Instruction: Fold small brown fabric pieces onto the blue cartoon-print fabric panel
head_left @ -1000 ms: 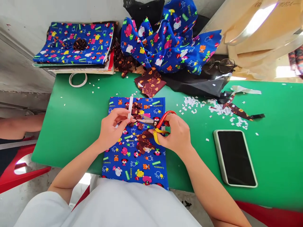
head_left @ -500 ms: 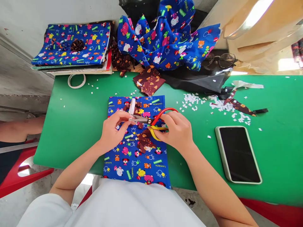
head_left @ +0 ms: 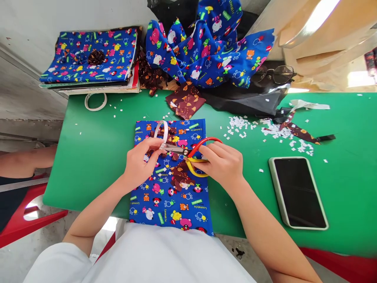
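My left hand (head_left: 140, 163) pinches a roll of white tape (head_left: 165, 131), its ring standing up above the fingertips. In my right hand (head_left: 225, 161) is a pair of scissors (head_left: 196, 151) with one red and one yellow handle loop. The blades point left and meet the tape end at my left fingertips. Under both hands lies a blue cartoon-print cloth (head_left: 171, 210) on the green table (head_left: 97, 169). Brown patterned scraps (head_left: 182, 177) and a few white bits rest on this cloth.
Small white cut pieces (head_left: 275, 131) lie scattered to the right, near a phone (head_left: 299, 192). Another tape roll (head_left: 96, 102) sits beside stacked books (head_left: 103, 88). Crumpled blue cloth (head_left: 203, 55), a brown piece (head_left: 185, 100) and glasses (head_left: 277, 74) are at the back.
The tape roll has turned, so its ring faces me more openly. My right hand has shifted slightly right on the scissor handles, and the blades look closer together.
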### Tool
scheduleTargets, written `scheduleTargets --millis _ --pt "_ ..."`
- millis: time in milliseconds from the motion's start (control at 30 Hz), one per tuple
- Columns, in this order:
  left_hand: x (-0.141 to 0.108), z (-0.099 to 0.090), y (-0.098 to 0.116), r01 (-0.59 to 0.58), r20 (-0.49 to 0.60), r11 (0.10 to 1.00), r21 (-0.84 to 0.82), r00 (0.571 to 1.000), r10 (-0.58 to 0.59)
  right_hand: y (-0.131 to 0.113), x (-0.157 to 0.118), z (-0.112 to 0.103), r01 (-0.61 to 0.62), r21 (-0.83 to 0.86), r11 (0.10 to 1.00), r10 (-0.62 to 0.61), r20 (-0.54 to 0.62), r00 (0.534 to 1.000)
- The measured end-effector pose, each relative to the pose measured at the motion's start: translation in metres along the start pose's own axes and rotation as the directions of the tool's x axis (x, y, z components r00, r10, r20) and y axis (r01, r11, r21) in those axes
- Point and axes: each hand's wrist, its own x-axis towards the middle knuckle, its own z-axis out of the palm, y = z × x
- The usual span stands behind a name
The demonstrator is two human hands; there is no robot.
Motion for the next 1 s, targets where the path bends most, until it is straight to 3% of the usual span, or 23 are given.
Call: scheduleTargets --millis 200,667,833,1000 --pt "0.001 0.0 0.0 -0.02 -0.014 1.0 -0.005 1.0 0.02 -0.003 0.002 -0.002 0.086 -0.13 0.988 -0.092 -0.044 0.995" --pt "0.002 -0.001 -0.002 -0.023 0.009 0.999 -0.037 1.0 0.023 -0.004 0.004 -0.007 0.137 -0.147 0.98 -0.153 -0.107 0.982" --pt "0.004 -0.004 -0.003 -0.138 -0.017 0.989 0.052 0.99 0.139 -0.005 0.004 -0.007 0.133 -0.151 0.979 -0.152 -0.123 0.981" --pt "0.01 -0.009 -0.001 -0.283 -0.034 0.916 0.286 0.952 0.305 -0.004 0.002 -0.004 0.101 -0.154 0.983 -0.117 -0.104 0.988"
